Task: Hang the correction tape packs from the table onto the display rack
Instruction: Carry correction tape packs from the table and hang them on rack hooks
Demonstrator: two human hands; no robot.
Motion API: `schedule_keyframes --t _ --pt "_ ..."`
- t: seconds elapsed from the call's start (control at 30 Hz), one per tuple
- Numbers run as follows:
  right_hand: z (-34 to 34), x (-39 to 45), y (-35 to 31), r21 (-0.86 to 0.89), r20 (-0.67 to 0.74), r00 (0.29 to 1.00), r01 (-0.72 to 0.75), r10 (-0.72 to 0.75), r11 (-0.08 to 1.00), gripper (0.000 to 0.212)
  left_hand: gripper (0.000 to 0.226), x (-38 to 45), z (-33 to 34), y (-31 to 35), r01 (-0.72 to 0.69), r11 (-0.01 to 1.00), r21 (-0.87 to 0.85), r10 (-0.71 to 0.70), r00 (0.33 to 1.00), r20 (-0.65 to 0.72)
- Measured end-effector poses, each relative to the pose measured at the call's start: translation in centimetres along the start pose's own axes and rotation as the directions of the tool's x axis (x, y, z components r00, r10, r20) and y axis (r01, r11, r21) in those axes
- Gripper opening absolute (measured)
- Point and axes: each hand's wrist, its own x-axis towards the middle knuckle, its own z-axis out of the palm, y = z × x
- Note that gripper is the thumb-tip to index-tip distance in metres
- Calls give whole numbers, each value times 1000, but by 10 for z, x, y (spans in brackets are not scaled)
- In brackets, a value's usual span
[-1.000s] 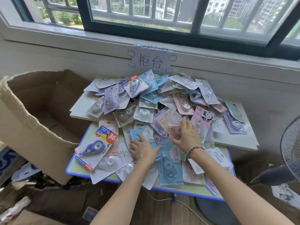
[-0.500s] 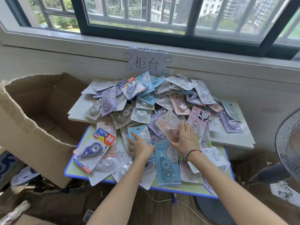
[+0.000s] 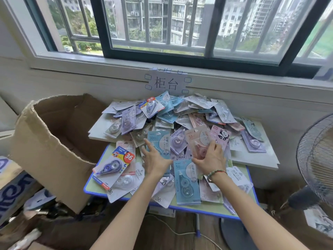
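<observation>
**Both hands on the pile**

On the blue-edged table (image 3: pixel 93 191), the left hand (image 3: pixel 155 160) held a light-blue correction tape pack (image 3: pixel 159 141), fingers curled round its left edge. At its 3 o'clock, the right hand (image 3: pixel 210 158) pinched a pink pack (image 3: pixel 197 139) (partly lifted). Beyond lay the heap of packs (image 3: pixel 180 114), at 12 o'clock.
</observation>
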Motion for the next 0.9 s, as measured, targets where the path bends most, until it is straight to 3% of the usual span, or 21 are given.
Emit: schedule_keyframes --t 0.27,0.47,0.7,0.9 --pt "-67 -59 21 126 -164 971 -156 176 980 109 122 -54 -23 31 -264 961 -85 265 964 0" --pt "-128 -146 66 155 -329 875 -321 355 934 115 119 -130 -1 73 -495 847 -191 521 844 125" --pt "-182 -289 123 225 -517 618 -569 592 791 117 117 -250 29 96 -657 693 -297 720 653 235" --pt "-223 -435 180 306 -609 339 -733 716 608 118 121 -392 55 114 -769 525 -364 842 406 355"
